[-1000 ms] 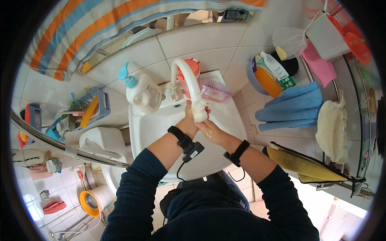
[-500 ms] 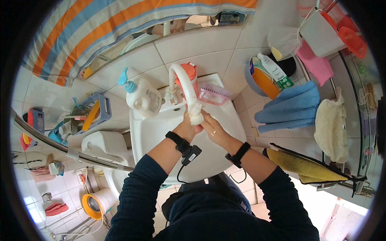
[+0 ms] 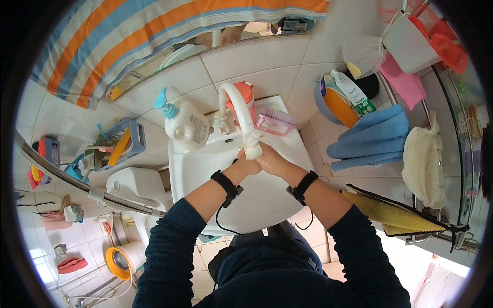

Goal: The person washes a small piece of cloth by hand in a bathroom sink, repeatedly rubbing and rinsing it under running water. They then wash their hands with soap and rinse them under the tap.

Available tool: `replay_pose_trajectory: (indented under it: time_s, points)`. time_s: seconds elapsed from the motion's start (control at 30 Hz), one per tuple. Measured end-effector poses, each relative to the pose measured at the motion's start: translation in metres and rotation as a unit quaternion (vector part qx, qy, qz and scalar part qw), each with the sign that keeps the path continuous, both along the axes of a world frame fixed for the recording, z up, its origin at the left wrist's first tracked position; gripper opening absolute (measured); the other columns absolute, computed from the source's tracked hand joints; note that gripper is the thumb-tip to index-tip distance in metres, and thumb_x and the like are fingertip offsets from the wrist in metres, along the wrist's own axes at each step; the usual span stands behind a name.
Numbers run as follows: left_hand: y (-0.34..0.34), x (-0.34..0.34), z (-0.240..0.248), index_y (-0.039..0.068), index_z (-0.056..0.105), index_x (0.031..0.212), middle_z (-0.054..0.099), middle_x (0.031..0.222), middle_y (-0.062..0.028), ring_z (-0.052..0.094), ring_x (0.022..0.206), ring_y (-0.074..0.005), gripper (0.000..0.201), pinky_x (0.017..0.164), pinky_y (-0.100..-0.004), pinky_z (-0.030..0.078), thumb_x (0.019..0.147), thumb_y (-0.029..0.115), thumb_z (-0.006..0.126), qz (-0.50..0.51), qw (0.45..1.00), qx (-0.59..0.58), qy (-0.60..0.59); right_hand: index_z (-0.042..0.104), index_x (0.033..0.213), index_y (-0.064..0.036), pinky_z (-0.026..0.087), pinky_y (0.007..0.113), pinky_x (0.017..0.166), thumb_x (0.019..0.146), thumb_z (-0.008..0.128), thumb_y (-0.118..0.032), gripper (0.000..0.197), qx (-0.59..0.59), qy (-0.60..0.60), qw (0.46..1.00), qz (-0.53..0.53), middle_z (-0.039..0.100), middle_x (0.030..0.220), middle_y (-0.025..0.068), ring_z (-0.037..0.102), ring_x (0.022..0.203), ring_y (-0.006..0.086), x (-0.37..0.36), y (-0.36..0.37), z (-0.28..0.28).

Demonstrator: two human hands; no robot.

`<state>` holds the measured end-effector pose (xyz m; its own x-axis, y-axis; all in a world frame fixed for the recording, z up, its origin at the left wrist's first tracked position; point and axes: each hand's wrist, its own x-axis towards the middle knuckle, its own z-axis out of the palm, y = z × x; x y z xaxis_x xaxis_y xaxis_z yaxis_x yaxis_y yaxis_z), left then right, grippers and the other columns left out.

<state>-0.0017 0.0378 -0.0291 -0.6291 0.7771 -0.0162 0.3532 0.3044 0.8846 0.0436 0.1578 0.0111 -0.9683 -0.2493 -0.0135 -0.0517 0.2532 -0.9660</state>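
Note:
My left hand (image 3: 247, 165) and my right hand (image 3: 271, 160) are pressed together over the white sink (image 3: 195, 174), right under the cloth-wrapped end of the curved white faucet (image 3: 239, 110). The right hand looks wet and lies over the left. Neither hand holds an object that I can see. Both wrists carry black bands. A white pump bottle with a blue top (image 3: 182, 123) stands on the sink's back left corner. An orange cup (image 3: 245, 100) and a pink scrub brush (image 3: 275, 122) sit behind the faucet.
A blue folded towel (image 3: 370, 137) and a cream cloth (image 3: 423, 161) hang at the right, with a yellow cloth (image 3: 390, 213) below. A blue basin with bottles (image 3: 336, 102) stands nearby. At the left are a white toilet (image 3: 136, 187), a blue caddy (image 3: 115, 146) and a metal rail (image 3: 67, 177).
My joined hands have shifted a little to the right under the faucet's end, the right hand now covering the left.

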Motion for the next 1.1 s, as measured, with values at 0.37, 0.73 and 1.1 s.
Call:
replay_pose_trajectory:
  time_s: [0.37,0.73,1.1]
  points:
    - [-0.001,-0.002,0.03,0.005,0.059,0.095,0.061,0.089,-0.0143,0.058,0.088,-0.031,0.018,0.076,-0.0394,0.046,0.08,0.01,0.052,-0.08,0.989,-0.101,0.072,0.054,0.117,-0.0019,0.042,0.031,0.089,0.097,0.036,-0.029,0.038,-0.13,-0.08,0.982,-0.107,0.059,0.11,0.0101,0.056,0.098,0.0177,0.02,0.007,0.013]
    - [-0.006,0.014,0.039,0.005,0.06,0.093,0.062,0.092,-0.0136,0.059,0.087,-0.0297,0.015,0.074,-0.038,0.048,0.08,0.013,0.057,-0.105,0.977,-0.152,0.109,0.057,0.109,-0.0059,0.041,0.038,0.088,0.092,0.044,-0.032,0.034,0.084,-0.128,0.988,0.028,0.059,0.108,0.0149,0.054,0.101,0.0302,0.008,-0.003,0.051]
    - [-0.01,0.022,0.081,0.004,0.062,0.089,0.062,0.089,-0.013,0.058,0.087,-0.0295,0.015,0.078,-0.0382,0.046,0.08,0.016,0.061,-0.031,0.998,-0.048,0.014,0.059,0.102,-0.0014,0.047,0.037,0.074,0.09,0.045,-0.04,0.042,0.13,-0.265,0.951,0.091,0.061,0.094,0.0131,0.057,0.081,0.0253,-0.035,-0.029,0.024]
